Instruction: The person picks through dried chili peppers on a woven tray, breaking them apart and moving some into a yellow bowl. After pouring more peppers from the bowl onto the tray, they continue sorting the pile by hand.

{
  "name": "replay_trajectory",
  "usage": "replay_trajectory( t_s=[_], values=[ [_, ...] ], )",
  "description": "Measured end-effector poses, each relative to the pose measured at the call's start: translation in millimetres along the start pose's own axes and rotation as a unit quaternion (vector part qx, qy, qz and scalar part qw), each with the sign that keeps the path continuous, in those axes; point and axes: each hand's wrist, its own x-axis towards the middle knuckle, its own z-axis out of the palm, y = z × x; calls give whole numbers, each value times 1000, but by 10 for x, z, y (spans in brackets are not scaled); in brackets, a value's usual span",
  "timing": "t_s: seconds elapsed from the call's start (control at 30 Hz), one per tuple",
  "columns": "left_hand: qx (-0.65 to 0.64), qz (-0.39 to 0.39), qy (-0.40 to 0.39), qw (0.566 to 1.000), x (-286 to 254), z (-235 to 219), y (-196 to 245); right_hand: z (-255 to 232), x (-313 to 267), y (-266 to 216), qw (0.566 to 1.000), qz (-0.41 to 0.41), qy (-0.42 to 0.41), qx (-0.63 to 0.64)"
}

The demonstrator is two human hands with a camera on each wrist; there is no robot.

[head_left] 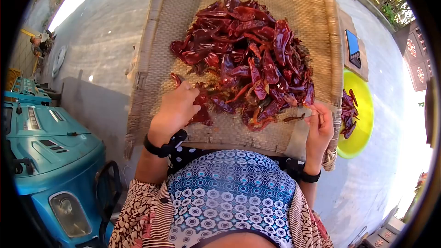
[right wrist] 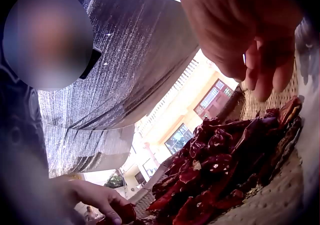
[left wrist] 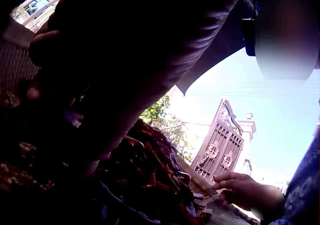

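My left hand (head_left: 177,108) is at the front left of a woven tray (head_left: 317,14), fingers curled on a dried red chili (right wrist: 128,213) among loose pieces. My right hand (head_left: 320,126) is at the tray's front right, thumb and fingertips together at the end of a thin, dark, shrivelled chili piece (head_left: 294,118). Behind both hands lies a big heap of glossy dried red chilies (head_left: 243,36), some split. In the right wrist view the right hand's fingers (right wrist: 265,82) hang above the heap.
Right of the tray is a yellow-green basin (head_left: 363,128) holding several dried chilies (head_left: 348,115). A phone (head_left: 353,48) rests on a board (head_left: 363,66) beyond it. A teal vehicle (head_left: 55,142) stands at the left. The tray has a raised rim.
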Motion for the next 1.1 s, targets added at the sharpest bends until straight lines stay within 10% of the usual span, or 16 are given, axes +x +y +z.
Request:
replay_trajectory(
  t_s=[0.1,0.3,0.47,0.8,0.93,1.1],
  values=[
    [-35,41,-44,998,-11,-269,168,216,-38,-245,981,-103,-156,-56],
    [-166,227,-9,960,40,-45,632,527,-94,-685,913,-53,-402,-50],
    [-285,190,-37,939,74,21,670,471,-106,-481,928,-40,-371,-1],
    [33,-53,54,997,150,61,-575,-778,316,71,980,17,198,13],
    [-33,-25,57,998,115,0,-470,-824,274,60,974,36,220,39],
    [-106,89,29,990,221,-235,56,13,85,-309,988,35,-142,41]
  ],
)
